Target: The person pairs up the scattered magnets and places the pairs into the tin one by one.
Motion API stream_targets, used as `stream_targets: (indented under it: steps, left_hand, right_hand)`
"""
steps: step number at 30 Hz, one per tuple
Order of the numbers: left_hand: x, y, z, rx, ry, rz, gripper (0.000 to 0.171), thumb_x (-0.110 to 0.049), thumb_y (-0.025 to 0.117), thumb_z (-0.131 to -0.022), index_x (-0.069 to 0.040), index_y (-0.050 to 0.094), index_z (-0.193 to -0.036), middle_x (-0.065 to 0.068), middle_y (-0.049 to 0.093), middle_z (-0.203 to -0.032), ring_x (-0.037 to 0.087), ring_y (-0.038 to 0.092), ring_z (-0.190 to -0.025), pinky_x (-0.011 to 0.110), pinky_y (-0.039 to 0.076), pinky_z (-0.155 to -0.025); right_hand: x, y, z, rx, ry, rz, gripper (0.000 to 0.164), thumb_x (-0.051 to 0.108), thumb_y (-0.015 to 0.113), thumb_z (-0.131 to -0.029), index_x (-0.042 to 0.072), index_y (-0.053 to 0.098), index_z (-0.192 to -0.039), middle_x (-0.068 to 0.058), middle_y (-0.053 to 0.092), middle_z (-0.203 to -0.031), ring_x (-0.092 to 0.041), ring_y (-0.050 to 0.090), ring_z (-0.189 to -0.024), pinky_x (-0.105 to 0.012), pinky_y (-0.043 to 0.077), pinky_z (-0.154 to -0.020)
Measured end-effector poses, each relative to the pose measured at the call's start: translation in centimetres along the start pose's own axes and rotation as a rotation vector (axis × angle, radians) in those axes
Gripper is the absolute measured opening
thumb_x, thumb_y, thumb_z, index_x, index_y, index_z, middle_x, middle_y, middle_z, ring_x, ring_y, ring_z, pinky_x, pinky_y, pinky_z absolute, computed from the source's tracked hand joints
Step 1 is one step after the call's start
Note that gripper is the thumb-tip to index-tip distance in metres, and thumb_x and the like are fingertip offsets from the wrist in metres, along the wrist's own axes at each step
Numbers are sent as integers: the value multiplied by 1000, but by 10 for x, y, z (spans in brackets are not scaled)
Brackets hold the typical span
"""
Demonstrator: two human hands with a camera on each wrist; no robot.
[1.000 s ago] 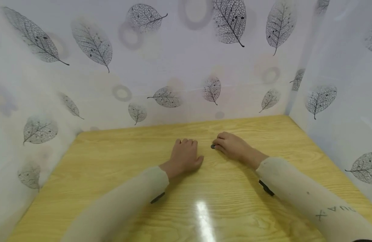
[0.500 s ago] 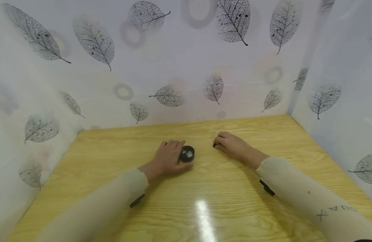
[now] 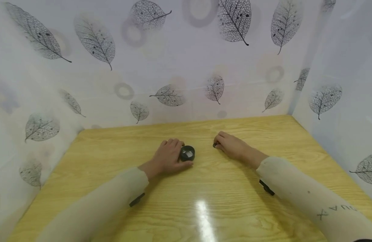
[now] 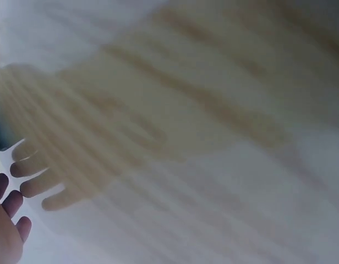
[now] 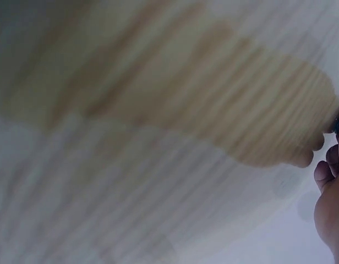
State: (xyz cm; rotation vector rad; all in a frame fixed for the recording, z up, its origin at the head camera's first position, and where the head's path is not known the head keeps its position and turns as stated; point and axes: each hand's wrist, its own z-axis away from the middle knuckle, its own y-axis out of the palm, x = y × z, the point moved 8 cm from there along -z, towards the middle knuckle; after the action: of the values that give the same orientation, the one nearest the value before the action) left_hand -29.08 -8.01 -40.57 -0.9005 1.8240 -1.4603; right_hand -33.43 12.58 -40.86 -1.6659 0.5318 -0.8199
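Observation:
In the head view a short, round black lens-like piece (image 3: 187, 153) with a glassy face stands on the table. My left hand (image 3: 168, 156) is around its left side, thumb in front and fingers behind. At the left edge of the left wrist view, part of this hand (image 4: 7, 225) shows beside a dark shape (image 4: 1, 129). Further right, my right hand (image 3: 232, 145) pinches a small dark piece (image 3: 214, 145), mostly hidden by its fingers; its kind cannot be told. Only the edge of the right hand (image 5: 330, 203) enters the right wrist view.
A glossy wood-grain table (image 3: 161, 208) spreads under both hands and mirrors the fingers in the wrist views. Pale leaf-printed sheeting (image 3: 186, 64) rises along its back and sides. Dark wrist devices show under the left sleeve (image 3: 113, 195) and the right sleeve (image 3: 310, 195).
A second ago my left hand covered the spot where the black lens-like piece now shows. It has shifted left and uncovered the piece. My right hand has barely moved.

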Motion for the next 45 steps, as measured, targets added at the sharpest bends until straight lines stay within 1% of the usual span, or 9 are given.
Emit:
stream_targets:
  steps: [5, 10, 18, 23, 31, 34, 39, 42, 45]
  left_hand:
    - [-2, -2, -3, 0, 3, -13, 83, -77, 47, -87, -4, 55, -124, 13, 59, -118, 29, 54, -112, 47, 42, -97]
    - [-1, -2, -3, 6, 0, -47, 77, -76, 46, -88, -6, 57, -116, 12, 60, -113, 28, 55, -109, 46, 43, -94]
    - [-4, 0, -3, -15, 53, -60, 70, -73, 48, -91, -7, 57, -113, 10, 61, -108, 26, 56, -103, 44, 45, -92]
    - [-4, 0, -2, -19, 59, -47, 68, -72, 49, -91, -8, 57, -113, 8, 61, -107, 24, 55, -101, 43, 44, -92]
    - [-3, 0, -3, -9, 62, -52, 68, -73, 46, -91, -9, 56, -113, 7, 60, -107, 23, 54, -101, 42, 44, -92]
    - [-3, -1, -2, -15, 63, -55, 68, -73, 47, -91, -9, 56, -114, 7, 61, -108, 23, 55, -101, 42, 44, -92]
    - [-2, -2, -2, -14, 57, -54, 70, -74, 46, -91, -8, 57, -113, 8, 60, -107, 24, 55, -101, 42, 44, -91]
    - [-1, -2, -2, -6, 38, -44, 73, -75, 46, -90, -7, 57, -114, 9, 61, -110, 25, 55, -105, 43, 44, -93]
    - [1, -3, -1, -5, 26, -35, 74, -75, 46, -90, -7, 57, -115, 10, 61, -111, 26, 56, -108, 43, 43, -94]
  right_hand:
    - [-3, 0, 0, 9, 34, -36, 17, 17, 54, -103, 7, 55, -117, -6, 55, -112, -20, 61, -98, -38, 53, -87]
    - [0, -1, 0, -15, 4, -20, 16, 17, 55, -103, 7, 55, -115, -7, 54, -111, -19, 60, -95, -37, 53, -84]
    - [3, -1, 1, -38, -25, -29, 10, 15, 57, -102, 9, 53, -108, -6, 51, -107, -14, 57, -87, -33, 51, -77]
    - [5, 0, 0, -44, -22, -26, 7, 15, 58, -101, 10, 53, -104, -4, 52, -103, -13, 55, -84, -32, 51, -75]
    - [4, -1, -1, -41, 6, -25, 8, 18, 59, -101, 10, 57, -102, -3, 57, -99, -13, 56, -84, -34, 51, -76]
    - [7, -5, 0, -93, -32, -5, 7, 18, 61, -100, 11, 60, -100, -1, 59, -95, -13, 56, -82, -33, 51, -74]
    - [17, -19, 5, -246, -153, 23, 6, 11, 68, -94, 8, 64, -96, -3, 61, -92, -15, 60, -80, -34, 54, -72]
    - [20, -22, 7, -291, -167, 24, 6, 9, 70, -92, 7, 65, -95, -4, 62, -93, -16, 62, -81, -33, 54, -72]
    - [20, -22, 7, -303, -159, 29, 7, 10, 71, -92, 6, 65, -95, -4, 63, -93, -16, 63, -82, -33, 55, -73]
